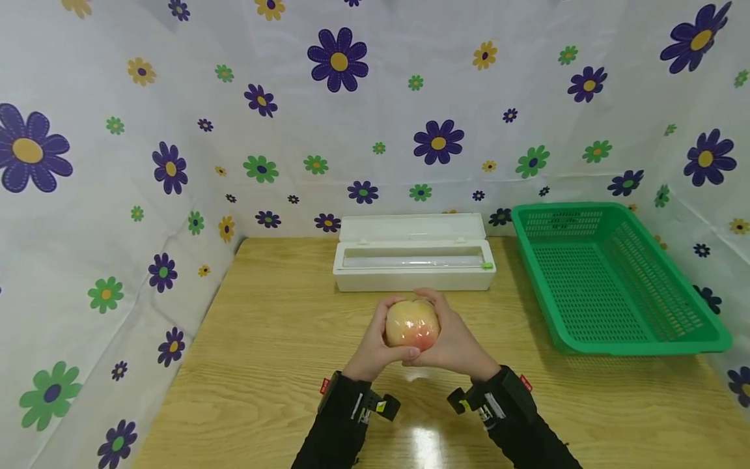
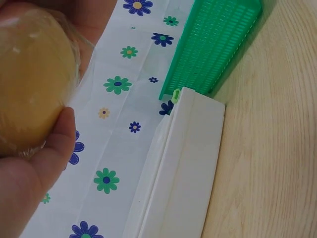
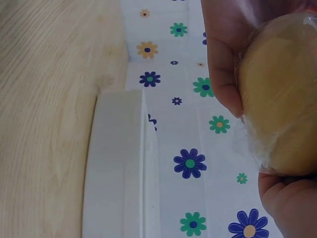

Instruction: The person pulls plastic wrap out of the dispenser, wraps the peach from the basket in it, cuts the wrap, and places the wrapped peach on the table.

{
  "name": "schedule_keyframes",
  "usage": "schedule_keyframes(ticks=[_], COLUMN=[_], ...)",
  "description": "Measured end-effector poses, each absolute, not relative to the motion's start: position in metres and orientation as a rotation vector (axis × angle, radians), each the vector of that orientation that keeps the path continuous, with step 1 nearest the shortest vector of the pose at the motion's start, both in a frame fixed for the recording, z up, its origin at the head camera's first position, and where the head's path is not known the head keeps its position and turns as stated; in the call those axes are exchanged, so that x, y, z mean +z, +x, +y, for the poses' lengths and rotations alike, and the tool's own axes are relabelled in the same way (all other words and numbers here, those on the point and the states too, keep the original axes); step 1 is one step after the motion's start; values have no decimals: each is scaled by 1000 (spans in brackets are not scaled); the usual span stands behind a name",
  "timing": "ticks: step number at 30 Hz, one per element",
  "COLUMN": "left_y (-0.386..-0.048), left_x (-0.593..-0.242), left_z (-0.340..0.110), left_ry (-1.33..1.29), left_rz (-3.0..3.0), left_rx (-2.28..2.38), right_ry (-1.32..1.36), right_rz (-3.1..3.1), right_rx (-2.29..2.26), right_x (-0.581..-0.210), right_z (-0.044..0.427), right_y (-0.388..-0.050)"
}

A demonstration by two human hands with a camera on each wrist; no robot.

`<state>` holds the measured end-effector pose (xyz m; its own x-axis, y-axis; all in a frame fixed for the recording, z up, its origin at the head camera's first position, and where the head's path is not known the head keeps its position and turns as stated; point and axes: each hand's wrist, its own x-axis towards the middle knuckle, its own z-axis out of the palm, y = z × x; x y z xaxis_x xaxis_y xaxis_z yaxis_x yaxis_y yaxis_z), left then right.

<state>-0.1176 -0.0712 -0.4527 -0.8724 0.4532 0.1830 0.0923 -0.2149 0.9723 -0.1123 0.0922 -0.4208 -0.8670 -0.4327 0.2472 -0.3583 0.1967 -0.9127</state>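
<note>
Both hands hold up a round yellow fruit (image 1: 410,322) with a red blush, wrapped in shiny clear film. My left hand (image 1: 372,348) curls round its left side, and my right hand (image 1: 459,344) grips its right side. The thumbs meet at the lower front. In the left wrist view the fruit (image 2: 34,79) shows wrinkled film along its edge. Loose film also gathers near the fingers on the fruit (image 3: 282,94) in the right wrist view. Behind the hands stands a white cling film dispenser (image 1: 413,281), its lid raised and a roll inside.
A green plastic basket (image 1: 635,348) stands on the right of the wooden table (image 1: 263,365). The dispenser's small green slider (image 1: 487,266) sits at its right end. A white flowered cloth (image 1: 387,117) hangs behind the table and along its sides.
</note>
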Motion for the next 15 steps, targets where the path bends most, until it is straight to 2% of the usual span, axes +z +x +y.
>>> schedule_keyframes(ticks=[7, 11, 15], left_y=[-116, -113, -115], left_x=[-448, -435, -437], left_z=[-70, -71, -72], left_ry=[598, 546, 462], left_rz=[1813, 2024, 2158], left_rx=[2077, 1890, 1852], right_ry=[-765, -894, -1012], right_rz=[2266, 2400, 2526], right_rx=[-1819, -1686, -1645], right_x=[-414, -413, -413], right_z=[94, 99, 103], right_y=[-112, -113, -114])
